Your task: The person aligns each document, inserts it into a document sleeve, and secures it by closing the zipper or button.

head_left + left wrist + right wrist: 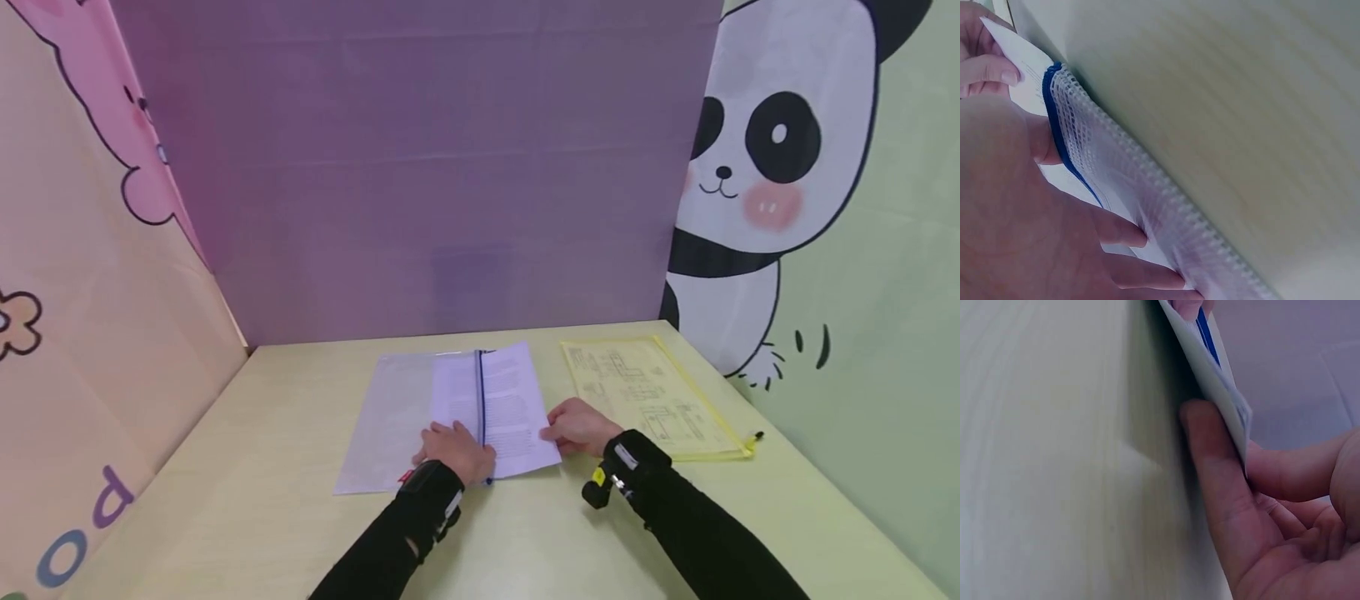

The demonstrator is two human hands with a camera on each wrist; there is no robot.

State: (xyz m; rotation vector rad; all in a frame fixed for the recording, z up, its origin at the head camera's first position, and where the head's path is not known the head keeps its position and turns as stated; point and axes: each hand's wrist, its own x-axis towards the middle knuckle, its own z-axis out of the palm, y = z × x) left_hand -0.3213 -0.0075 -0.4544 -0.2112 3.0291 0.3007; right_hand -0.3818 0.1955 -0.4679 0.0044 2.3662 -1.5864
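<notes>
A clear mesh zipper pouch [393, 400] with a blue zipper edge lies on the table, its opening facing right. A stack of printed papers [516, 417] sits partly inside it, the right portion sticking out past the zipper. My left hand [455, 451] holds the pouch near its front opening corner; its thumb [1041, 140] goes behind the blue edge while the fingers [1124, 230] lie on the mesh. With thumb and index finger, my right hand [583, 426] pinches the papers' outer right edge, slightly raised off the table in the right wrist view.
To the right lies a yellow zipper pouch [652, 396] holding sheets with line drawings, its pull tab at the front right corner. A purple panel [450, 183] stands behind the table [285, 467]; printed walls flank both sides.
</notes>
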